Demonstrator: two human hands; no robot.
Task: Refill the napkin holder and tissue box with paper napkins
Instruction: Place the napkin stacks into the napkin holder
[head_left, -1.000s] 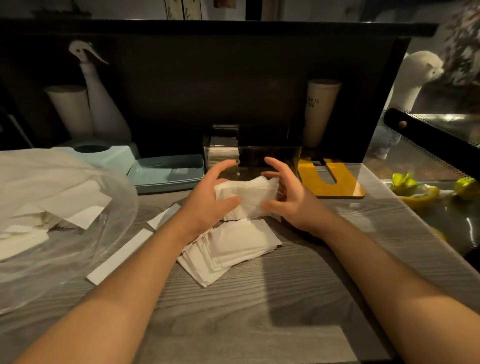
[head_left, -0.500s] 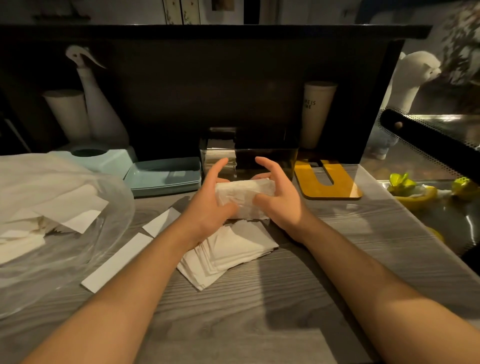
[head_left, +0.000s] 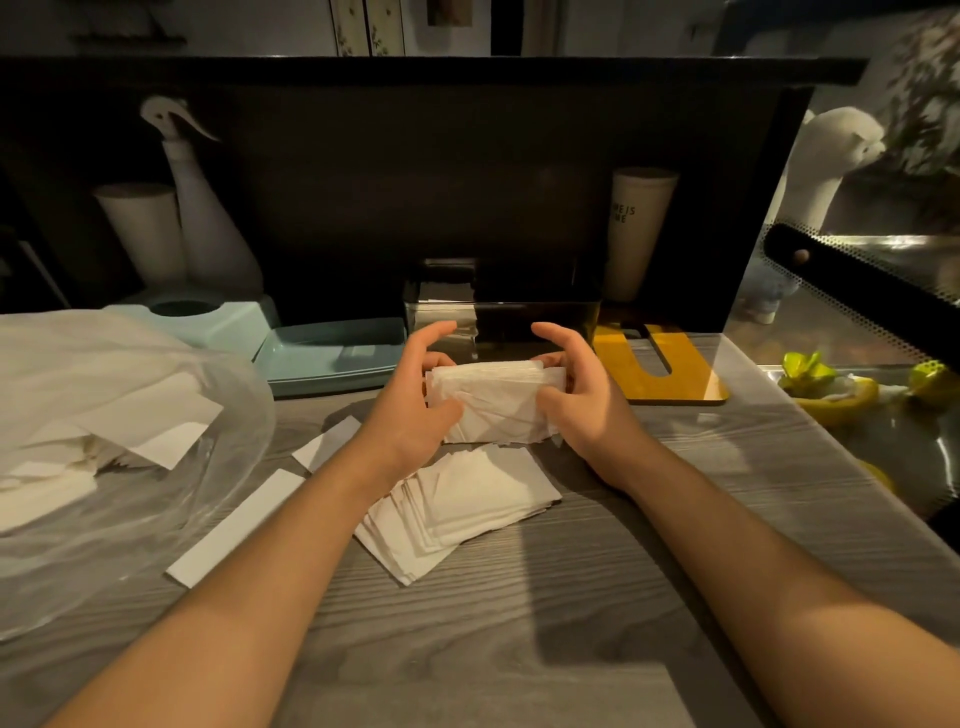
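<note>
A stack of white paper napkins (head_left: 498, 402) stands on edge between my two hands, just in front of the dark, shiny napkin holder (head_left: 540, 325). My left hand (head_left: 415, 410) grips the stack's left end, thumb in front and fingers behind. My right hand (head_left: 582, 405) grips its right end the same way. Some napkins show inside the holder's left part (head_left: 441, 296). A second fanned pile of napkins (head_left: 462, 509) lies flat on the table under my wrists. The light-blue tissue box (head_left: 208, 322) sits at the back left.
A clear plastic bag (head_left: 93, 447) with more napkins fills the left. Two white paper strips (head_left: 239, 525) lie beside it. A light-blue tray (head_left: 332, 353), a yellow board (head_left: 660, 369), a spray bottle (head_left: 208, 223) and a cup (head_left: 636, 228) stand at the back.
Both hands have closed in on the stack's ends and squared it, and have carried it a little toward the holder.
</note>
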